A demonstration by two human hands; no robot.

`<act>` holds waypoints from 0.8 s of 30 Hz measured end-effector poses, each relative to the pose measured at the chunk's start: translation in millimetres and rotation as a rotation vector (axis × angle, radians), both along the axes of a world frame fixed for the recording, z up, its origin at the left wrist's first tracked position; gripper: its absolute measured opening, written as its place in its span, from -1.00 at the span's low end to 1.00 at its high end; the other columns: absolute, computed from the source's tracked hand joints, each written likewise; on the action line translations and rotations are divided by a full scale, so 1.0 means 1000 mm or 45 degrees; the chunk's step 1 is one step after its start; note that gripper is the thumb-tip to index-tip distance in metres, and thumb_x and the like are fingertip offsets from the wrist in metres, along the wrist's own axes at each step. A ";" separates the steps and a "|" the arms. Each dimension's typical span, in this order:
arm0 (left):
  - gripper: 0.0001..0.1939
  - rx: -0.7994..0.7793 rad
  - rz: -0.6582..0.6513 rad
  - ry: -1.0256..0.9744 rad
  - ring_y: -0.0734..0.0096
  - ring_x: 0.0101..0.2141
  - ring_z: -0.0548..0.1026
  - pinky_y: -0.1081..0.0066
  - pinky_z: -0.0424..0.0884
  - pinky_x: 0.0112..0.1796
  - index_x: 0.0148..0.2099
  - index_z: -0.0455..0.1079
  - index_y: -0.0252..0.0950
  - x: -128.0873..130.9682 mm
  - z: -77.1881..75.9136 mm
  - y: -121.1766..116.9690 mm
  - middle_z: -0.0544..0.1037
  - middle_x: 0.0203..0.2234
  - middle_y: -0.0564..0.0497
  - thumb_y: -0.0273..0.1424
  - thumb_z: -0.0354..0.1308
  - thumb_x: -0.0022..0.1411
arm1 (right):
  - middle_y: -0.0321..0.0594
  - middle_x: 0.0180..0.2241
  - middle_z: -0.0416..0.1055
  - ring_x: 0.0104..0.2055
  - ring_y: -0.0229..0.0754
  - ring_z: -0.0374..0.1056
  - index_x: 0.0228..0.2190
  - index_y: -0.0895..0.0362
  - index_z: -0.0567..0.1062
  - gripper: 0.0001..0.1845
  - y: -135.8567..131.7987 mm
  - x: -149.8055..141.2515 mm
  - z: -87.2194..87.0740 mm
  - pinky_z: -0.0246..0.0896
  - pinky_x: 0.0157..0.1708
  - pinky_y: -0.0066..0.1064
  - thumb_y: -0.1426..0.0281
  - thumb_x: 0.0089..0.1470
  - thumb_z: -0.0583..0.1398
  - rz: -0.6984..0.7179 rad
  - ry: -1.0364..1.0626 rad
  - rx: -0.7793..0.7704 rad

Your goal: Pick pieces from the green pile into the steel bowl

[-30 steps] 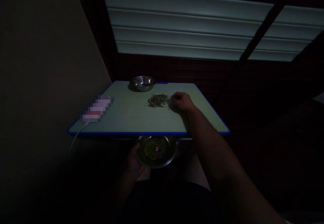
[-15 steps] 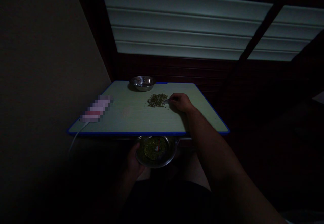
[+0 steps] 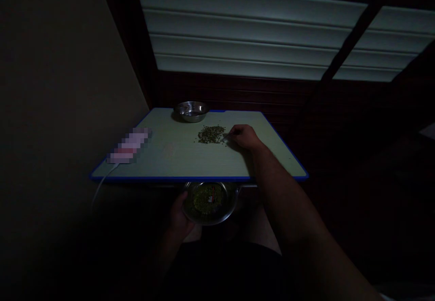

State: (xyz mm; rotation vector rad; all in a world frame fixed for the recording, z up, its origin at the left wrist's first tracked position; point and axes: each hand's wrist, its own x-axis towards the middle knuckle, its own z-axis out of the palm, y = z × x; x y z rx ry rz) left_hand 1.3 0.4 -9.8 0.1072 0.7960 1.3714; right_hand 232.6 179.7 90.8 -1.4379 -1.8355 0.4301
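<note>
A dark room is surrounding a pale table (image 3: 183,165), with a slatted panel (image 3: 244,33) rising behind it. Small grains (image 3: 211,134) are lying in a loose heap near the table's middle. The right hand (image 3: 244,136) is closing its fingertips in a narrow pinch around a thin, pale tool (image 3: 226,136), whose tip is sitting at the heap's right edge; its material is too dim to tell. Below the near edge, the left hand (image 3: 178,217) is curling partly closed around the left side of a pan (image 3: 217,222) containing greenish grains (image 3: 200,203). A steel bowl (image 3: 192,114) is standing at the back, and a blurred-out object (image 3: 131,145) with a cable (image 3: 103,178) is lying at left.

The heaped grains are looking light, hard and inclined to roll, so the heap's rim is probably offering the easiest hold. The pan is seeming stiff and smooth, likely slippery, and its rim is giving the surest grip.
</note>
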 end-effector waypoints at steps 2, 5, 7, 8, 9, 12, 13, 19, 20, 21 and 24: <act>-0.83 0.007 0.007 0.012 0.20 -0.33 0.61 0.28 0.51 -0.26 -0.34 0.56 -0.28 0.000 0.000 0.000 0.67 -0.43 -0.05 -0.37 0.16 0.06 | -0.32 -0.54 0.44 -0.45 -0.28 0.30 -0.50 0.17 0.53 -0.88 0.000 0.000 0.000 0.13 -0.39 -0.46 0.53 -0.21 0.20 -0.003 0.005 -0.014; -0.83 0.023 0.004 0.036 0.20 -0.31 0.60 0.27 0.50 -0.24 -0.32 0.56 -0.29 -0.001 0.000 0.000 0.67 -0.42 -0.05 -0.36 0.17 0.06 | -0.32 -0.55 0.43 -0.45 -0.28 0.30 -0.52 0.17 0.53 -0.88 -0.002 0.000 0.002 0.13 -0.40 -0.46 0.51 -0.23 0.20 -0.005 0.005 -0.031; -0.83 0.026 -0.007 0.032 0.19 -0.31 0.60 0.26 0.50 -0.23 -0.33 0.56 -0.30 -0.001 0.001 -0.001 0.67 -0.42 -0.05 -0.37 0.17 0.06 | -0.32 -0.55 0.42 -0.45 -0.27 0.29 -0.52 0.17 0.53 -0.88 -0.003 -0.001 0.003 0.13 -0.40 -0.46 0.49 -0.24 0.20 -0.017 -0.006 -0.028; -0.84 0.026 -0.008 0.025 0.18 -0.31 0.60 0.26 0.50 -0.22 -0.34 0.56 -0.30 -0.001 0.001 -0.001 0.66 -0.43 -0.06 -0.37 0.17 0.06 | -0.32 -0.56 0.42 -0.45 -0.27 0.29 -0.52 0.17 0.53 -0.88 -0.003 -0.001 0.004 0.13 -0.39 -0.46 0.49 -0.24 0.19 -0.023 -0.011 -0.026; -0.84 0.029 -0.010 0.016 0.18 -0.31 0.60 0.26 0.50 -0.22 -0.35 0.55 -0.29 0.000 0.001 -0.001 0.66 -0.43 -0.06 -0.37 0.17 0.06 | -0.32 -0.56 0.42 -0.46 -0.27 0.28 -0.52 0.18 0.53 -0.87 -0.004 -0.001 0.004 0.13 -0.39 -0.45 0.48 -0.24 0.19 -0.026 -0.013 -0.025; -0.84 0.049 -0.030 -0.004 0.16 -0.28 0.60 0.22 0.48 -0.18 -0.34 0.55 -0.27 -0.001 0.000 -0.001 0.66 -0.43 -0.04 -0.37 0.17 0.06 | -0.31 -0.56 0.41 -0.46 -0.27 0.28 -0.52 0.19 0.53 -0.86 -0.005 -0.001 0.006 0.12 -0.41 -0.46 0.48 -0.23 0.17 -0.020 -0.002 -0.039; -0.84 0.050 -0.039 -0.006 0.15 -0.27 0.60 0.21 0.48 -0.16 -0.33 0.55 -0.27 -0.001 -0.001 0.000 0.66 -0.42 -0.04 -0.36 0.16 0.06 | -0.31 -0.56 0.40 -0.46 -0.27 0.28 -0.52 0.19 0.53 -0.86 -0.006 -0.001 0.006 0.12 -0.41 -0.46 0.48 -0.23 0.17 -0.019 -0.002 -0.043; -0.84 0.001 -0.030 0.013 0.11 -0.24 0.59 0.18 0.46 -0.13 -0.30 0.54 -0.27 -0.003 -0.004 0.000 0.66 -0.42 -0.05 -0.37 0.19 0.04 | -0.33 -0.58 0.39 -0.47 -0.29 0.26 -0.52 0.19 0.54 -0.83 -0.007 -0.001 0.008 0.09 -0.44 -0.48 0.48 -0.24 0.15 -0.029 -0.009 -0.077; -0.83 -0.009 -0.033 0.017 0.10 -0.24 0.59 0.17 0.46 -0.13 -0.30 0.54 -0.28 -0.003 -0.003 0.000 0.66 -0.43 -0.05 -0.37 0.19 0.04 | -0.33 -0.59 0.38 -0.48 -0.29 0.26 -0.52 0.19 0.54 -0.83 -0.007 -0.001 0.008 0.09 -0.45 -0.49 0.47 -0.24 0.15 -0.029 -0.010 -0.082; -0.83 -0.018 -0.034 0.021 0.10 -0.24 0.59 0.17 0.46 -0.13 -0.30 0.54 -0.29 -0.002 -0.002 0.000 0.65 -0.43 -0.06 -0.37 0.19 0.04 | -0.34 -0.59 0.38 -0.48 -0.29 0.26 -0.52 0.19 0.54 -0.84 -0.007 -0.002 0.009 0.09 -0.45 -0.49 0.47 -0.24 0.15 -0.026 -0.013 -0.083; -0.82 -0.062 -0.013 0.033 0.12 -0.27 0.59 0.18 0.47 -0.15 -0.31 0.54 -0.32 -0.002 0.000 -0.001 0.65 -0.43 -0.08 -0.38 0.16 0.08 | -0.35 -0.60 0.37 -0.49 -0.30 0.25 -0.55 0.19 0.53 -0.86 -0.008 -0.002 0.009 0.07 -0.45 -0.49 0.45 -0.23 0.16 -0.014 -0.015 -0.077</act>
